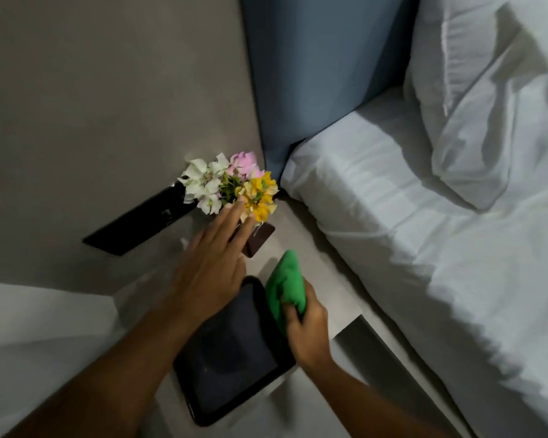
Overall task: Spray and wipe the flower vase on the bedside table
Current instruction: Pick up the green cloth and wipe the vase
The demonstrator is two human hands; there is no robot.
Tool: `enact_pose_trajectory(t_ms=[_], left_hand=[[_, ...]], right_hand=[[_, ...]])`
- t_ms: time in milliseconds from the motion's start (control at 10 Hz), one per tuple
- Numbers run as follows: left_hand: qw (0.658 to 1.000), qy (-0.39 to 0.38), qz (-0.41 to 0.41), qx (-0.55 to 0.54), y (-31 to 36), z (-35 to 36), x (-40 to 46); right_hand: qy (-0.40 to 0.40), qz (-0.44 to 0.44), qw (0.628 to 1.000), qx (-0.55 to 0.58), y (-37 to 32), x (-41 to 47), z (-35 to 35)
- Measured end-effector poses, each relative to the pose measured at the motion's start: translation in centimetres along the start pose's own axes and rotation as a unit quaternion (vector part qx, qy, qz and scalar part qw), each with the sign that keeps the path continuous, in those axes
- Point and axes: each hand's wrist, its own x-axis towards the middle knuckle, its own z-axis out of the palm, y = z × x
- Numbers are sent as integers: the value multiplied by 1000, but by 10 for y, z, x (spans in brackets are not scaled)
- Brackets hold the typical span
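A bunch of white, pink and yellow flowers (pixel 231 184) stands at the back of the pale bedside table (pixel 314 257), next to the wall. The vase under them is almost wholly hidden by the blooms and by my left hand (pixel 212 263), which stretches over it with fingers spread, fingertips touching the lower flowers. A dark brown square base (pixel 260 243) shows just right of those fingers. My right hand (pixel 307 324) is closed around a bunched green cloth (pixel 285 282), held above the table in front of the flowers. No spray bottle is in view.
A black tablet (pixel 234 352) lies on the table under my forearms. A black wall panel (pixel 140 222) is fixed left of the flowers. The bed (pixel 424 248) with white sheets and a pillow fills the right side, against a blue headboard (pixel 323 74).
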Motion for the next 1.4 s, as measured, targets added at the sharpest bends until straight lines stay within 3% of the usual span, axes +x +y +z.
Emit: enact_pose_trajectory(t_ms=[100, 200, 600, 800, 900, 1100, 1200, 1300, 1400], left_hand=[[998, -41, 2, 42, -10, -8, 26], [998, -46, -11, 47, -12, -8, 33], [998, -46, 7, 42, -22, -4, 50], [998, -49, 33, 28, -24, 4, 47], [999, -39, 26, 8, -28, 9, 43], [998, -30, 34, -33, -33, 13, 38], [998, -28, 35, -44, -35, 13, 41], [997, -33, 45, -54, -33, 8, 37], [997, -23, 40, -60, -33, 10, 34]], right_hand=[[54, 62, 995, 59, -6, 40, -4], [48, 65, 994, 69, -15, 63, 1], [-13, 37, 998, 41, -30, 117, 41], [-16, 9, 1000, 24, -31, 104, 74], [-45, -39, 997, -47, -21, 82, 98], [-5, 19, 1000, 11, -38, 79, 99], [10, -7, 1000, -26, -42, 90, 92], [29, 62, 996, 58, -50, 118, 74], [29, 85, 994, 65, -53, 131, 70]])
